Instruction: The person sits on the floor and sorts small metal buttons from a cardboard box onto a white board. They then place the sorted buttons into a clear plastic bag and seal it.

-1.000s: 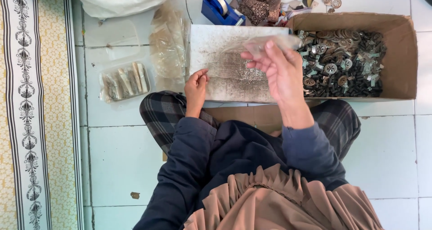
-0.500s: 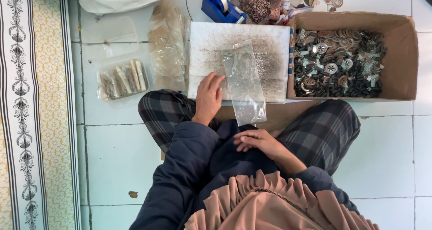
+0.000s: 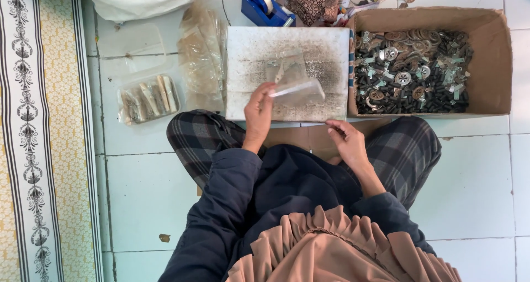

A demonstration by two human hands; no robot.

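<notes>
Left hand [image 3: 258, 112]: raised over the near edge of the white board [image 3: 251, 44], fingers pinched on the corner of a small clear plastic bag [image 3: 295, 88] that lies tilted just above the board (the bag's contents cannot be made out).
Right hand [image 3: 346, 141]: low over the lap, near the board's front edge, fingers loosely curled and holding nothing visible.
White board: square, speckled with dark grime, flat on the tiled floor [image 3: 475, 177] in front of crossed legs in checked trousers [image 3: 193, 138].
Cardboard box [image 3: 497, 61]: touching the board's right side, filled with small dark and silvery metal parts [image 3: 411, 72].
Blue tape dispenser [image 3: 265, 9]: just beyond the board's far edge.
Stack of clear bags [image 3: 201, 56]: beside the board's left edge.
Filled packet [image 3: 148, 99]: on the floor, further left, holding pale strips.
Patterned mat [image 3: 41, 133]: along the left margin.
</notes>
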